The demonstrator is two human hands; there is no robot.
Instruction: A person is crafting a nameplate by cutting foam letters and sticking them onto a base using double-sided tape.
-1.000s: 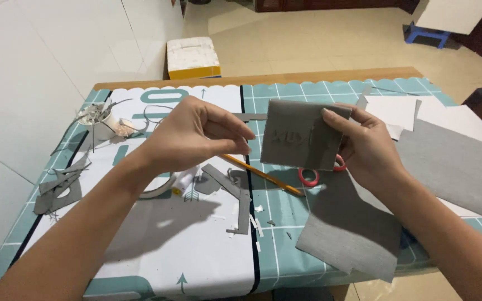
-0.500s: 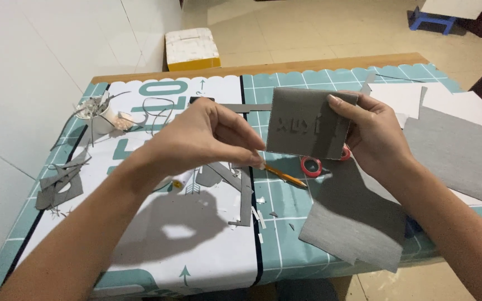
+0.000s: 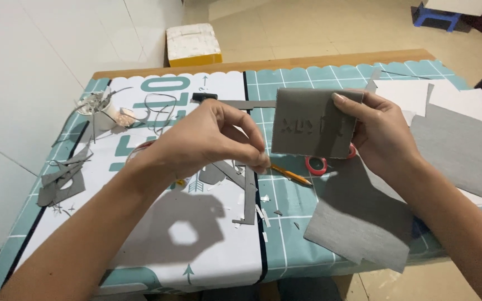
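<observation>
Two bare hands are hovering above the worktop, which is carrying a teal-and-white cutting mat. The right hand is gripping a grey card piece with cut-out shapes, thumb on its face and fingers behind, holding it upright in the air. The left hand is sitting just left of the grey card piece, its fingers pinched together at the tips near the card's lower left corner; whether they are nipping a scrap cannot be told. Below the grey card piece, a yellow pencil and red-handled scissors are lying on the mat. A larger grey sheet is lying below it, overhanging the edge.
</observation>
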